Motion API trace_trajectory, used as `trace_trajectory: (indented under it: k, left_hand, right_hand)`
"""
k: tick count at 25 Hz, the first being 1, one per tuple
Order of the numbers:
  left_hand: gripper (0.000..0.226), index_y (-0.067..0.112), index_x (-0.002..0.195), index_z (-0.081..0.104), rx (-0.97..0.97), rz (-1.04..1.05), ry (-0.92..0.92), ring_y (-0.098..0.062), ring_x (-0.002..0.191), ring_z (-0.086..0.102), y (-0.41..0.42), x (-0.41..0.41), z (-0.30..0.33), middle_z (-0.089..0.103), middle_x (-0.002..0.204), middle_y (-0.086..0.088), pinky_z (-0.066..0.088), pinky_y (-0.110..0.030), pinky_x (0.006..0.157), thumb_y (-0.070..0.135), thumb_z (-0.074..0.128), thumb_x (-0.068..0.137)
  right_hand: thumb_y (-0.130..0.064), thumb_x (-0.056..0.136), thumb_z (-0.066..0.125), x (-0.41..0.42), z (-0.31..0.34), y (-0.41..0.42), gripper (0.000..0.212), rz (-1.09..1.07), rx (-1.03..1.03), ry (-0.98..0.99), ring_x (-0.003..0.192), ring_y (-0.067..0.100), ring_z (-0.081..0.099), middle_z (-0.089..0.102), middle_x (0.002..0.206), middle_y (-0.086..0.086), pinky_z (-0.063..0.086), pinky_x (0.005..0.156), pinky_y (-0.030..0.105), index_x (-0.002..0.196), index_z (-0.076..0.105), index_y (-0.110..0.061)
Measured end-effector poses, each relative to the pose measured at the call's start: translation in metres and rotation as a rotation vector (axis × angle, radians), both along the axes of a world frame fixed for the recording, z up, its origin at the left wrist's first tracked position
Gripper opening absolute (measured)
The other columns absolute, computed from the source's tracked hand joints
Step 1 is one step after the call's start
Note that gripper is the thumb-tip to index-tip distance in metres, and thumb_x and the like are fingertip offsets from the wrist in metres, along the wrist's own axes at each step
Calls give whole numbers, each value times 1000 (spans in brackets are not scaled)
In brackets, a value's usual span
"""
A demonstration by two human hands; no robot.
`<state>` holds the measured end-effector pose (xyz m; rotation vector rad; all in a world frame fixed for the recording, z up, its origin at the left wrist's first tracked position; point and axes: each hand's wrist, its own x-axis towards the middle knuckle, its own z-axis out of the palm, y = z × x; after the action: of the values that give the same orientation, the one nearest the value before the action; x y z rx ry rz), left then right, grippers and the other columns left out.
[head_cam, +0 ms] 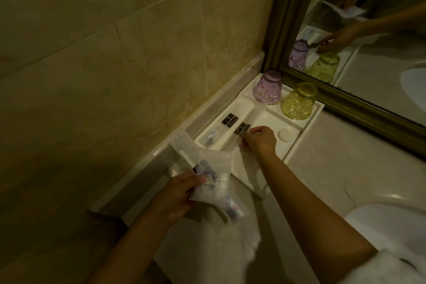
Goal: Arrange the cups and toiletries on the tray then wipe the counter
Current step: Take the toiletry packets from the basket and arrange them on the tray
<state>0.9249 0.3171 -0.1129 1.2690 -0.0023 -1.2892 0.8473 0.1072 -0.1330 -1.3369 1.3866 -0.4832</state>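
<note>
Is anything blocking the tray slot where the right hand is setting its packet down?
Nothing visible does. The right hand holds the packet over a bare strip of the white tray; another packet lies in the neighbouring slot, to its left.

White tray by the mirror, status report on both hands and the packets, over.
Left hand gripping clear plastic toiletry packets. Right hand laying black-labelled clear packet into white compartment tray. Purple and yellow glass cups upside down on tray. Nothing in the way.
</note>
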Motion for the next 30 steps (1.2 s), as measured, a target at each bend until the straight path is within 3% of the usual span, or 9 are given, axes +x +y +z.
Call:
trace_trajectory:
  k: [3,7,10,13,16,19,23,26,30]
  left_hand:
    - [24,11,72,74,17,14,19,-16,66,72,-3,-1,-1,76,71,-4,55,-24,51,0,55,82]
    - [18,11,80,71,21,24,30,-17,70,72,-3,-2,0,76,74,-4,57,-26,54,1,57,81]
    - [23,11,74,73,30,26,18,-17,71,71,-4,-2,4,75,73,-4,58,-27,61,0,55,82]
    - [18,8,88,70,36,30,21,-19,80,67,-6,-2,4,75,79,-6,56,-27,66,1,53,84]
    - [19,2,103,63,44,47,16,-19,81,65,-12,-3,6,70,86,-9,57,-24,60,4,51,87]
    - [8,10,91,63,69,-61,-79,-14,71,67,-18,-6,10,71,76,-2,55,-25,61,12,55,87]
    - [9,5,88,65,48,-114,-57,-12,63,69,-29,-20,12,73,69,-3,56,-22,56,10,57,86]
    - [11,0,83,67,57,-43,-44,-15,61,70,-38,-28,11,73,69,-9,56,-23,54,3,57,85]
    - [17,-6,96,64,25,-28,14,-26,80,70,-44,-33,9,71,91,-19,59,-32,69,5,55,87]
  right_hand:
    - [-28,79,67,-12,-7,-2,51,275,-401,308,86,33,63,64,101,15,50,65,37,122,46,-10]
    - [-50,80,58,-26,-22,1,65,653,-830,706,138,31,25,36,148,9,18,109,56,135,41,-22]
    - [-55,84,49,-18,-23,5,66,713,-757,734,143,26,14,29,153,4,1,109,63,139,34,-22]
    - [-51,88,46,-10,-9,14,58,646,-719,666,141,28,20,34,149,8,7,110,60,138,38,-22]
    - [-34,92,48,-25,13,27,32,411,-412,132,106,25,58,66,113,8,41,94,42,114,62,-16]
    - [-2,90,45,-53,31,48,28,406,163,-261,79,17,67,72,83,2,53,77,32,108,65,-9]
    - [6,84,53,-75,36,65,32,548,199,-322,90,46,62,71,96,20,51,87,50,93,73,-18]
    - [-7,85,55,-86,37,63,19,399,347,-429,81,23,62,71,84,8,53,73,30,90,73,-13]
    - [-9,79,66,-93,38,63,7,352,137,-228,74,21,62,69,78,9,50,69,31,84,71,-10]
